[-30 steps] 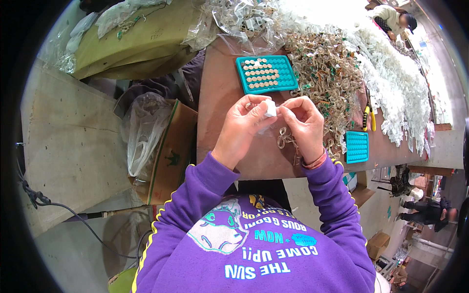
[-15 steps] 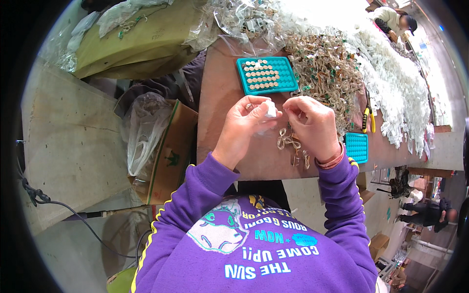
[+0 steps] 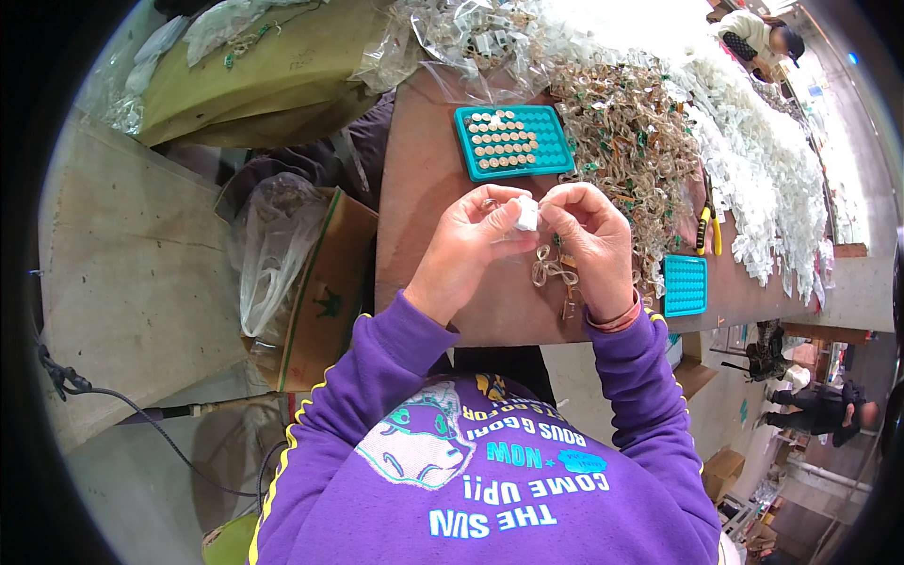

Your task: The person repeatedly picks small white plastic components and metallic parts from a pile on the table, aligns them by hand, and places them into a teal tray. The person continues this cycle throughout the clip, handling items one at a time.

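Left hand [image 3: 464, 243] grasps a small white piece [image 3: 526, 215] between thumb and fingers, in front of the chest, over the near part of the counter [image 3: 414, 202]. A thin clear loop [image 3: 490, 204] shows at the same fingers. Right hand [image 3: 598, 245] is at the right side of the white piece, thumb and index bent in toward it, tips right by its edge. Can't tell if those tips grip anything; too small to see.

Just beyond the hands: teal tray [image 3: 566, 168], rows of round tan discs [image 3: 506, 151] in its left part, plus a little white bit on top of the far rows. Loose cord bundle [image 3: 549, 270] lies on the counter, just left of the right wrist.

Right of the tray: big heap of clear cords [image 3: 617, 132] with green and brown bits mixed in. White heap [image 3: 753, 202] runs along its right and far side. Pliers [image 3: 708, 231] with yellow-black handles lie between the two heaps, near end. Second teal tray [image 3: 686, 285] sits near the counter's near edge, right of the right hand.

Left of the counter: cardboard box [image 3: 315, 306] with a clear plastic bag [image 3: 275, 250] hanging over its left side.
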The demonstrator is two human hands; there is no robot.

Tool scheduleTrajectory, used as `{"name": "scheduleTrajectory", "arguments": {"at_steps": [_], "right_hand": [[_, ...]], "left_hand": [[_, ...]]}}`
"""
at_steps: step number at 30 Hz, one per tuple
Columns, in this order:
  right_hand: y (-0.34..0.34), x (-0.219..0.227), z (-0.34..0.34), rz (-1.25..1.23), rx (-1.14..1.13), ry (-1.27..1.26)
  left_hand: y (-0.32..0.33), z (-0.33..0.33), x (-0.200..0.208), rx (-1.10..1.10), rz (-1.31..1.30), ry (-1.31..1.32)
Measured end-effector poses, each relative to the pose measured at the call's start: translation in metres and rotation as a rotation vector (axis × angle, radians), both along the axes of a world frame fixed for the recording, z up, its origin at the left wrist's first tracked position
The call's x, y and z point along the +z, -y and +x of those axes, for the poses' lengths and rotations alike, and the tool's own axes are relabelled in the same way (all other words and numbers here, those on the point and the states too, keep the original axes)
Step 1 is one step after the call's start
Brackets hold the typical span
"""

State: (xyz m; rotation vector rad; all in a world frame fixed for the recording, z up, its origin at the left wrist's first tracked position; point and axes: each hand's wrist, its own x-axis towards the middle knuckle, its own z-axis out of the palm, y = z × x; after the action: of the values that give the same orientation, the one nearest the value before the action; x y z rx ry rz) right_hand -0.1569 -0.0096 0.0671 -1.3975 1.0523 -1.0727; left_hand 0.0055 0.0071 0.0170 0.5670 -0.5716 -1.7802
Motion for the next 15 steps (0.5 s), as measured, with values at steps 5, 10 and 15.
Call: {"name": "scheduleTrajectory", "arguments": {"at_steps": [5,10,15], "right_hand": [[-0.003,0.001,0.002,-0.113,-0.041,-0.148],[-0.002,0.010,-0.001,-0.270,-0.007,-0.352],[-0.002,0.002,0.000,-0.251,0.009,-0.340]], "left_hand": [[-0.001,-0.001,0.002,0.010,-0.001,0.015],[-0.002,0.000,0.003,0.027,-0.039,0.111],[-0.002,0.000,0.002,0.044,-0.053,0.174]]}}
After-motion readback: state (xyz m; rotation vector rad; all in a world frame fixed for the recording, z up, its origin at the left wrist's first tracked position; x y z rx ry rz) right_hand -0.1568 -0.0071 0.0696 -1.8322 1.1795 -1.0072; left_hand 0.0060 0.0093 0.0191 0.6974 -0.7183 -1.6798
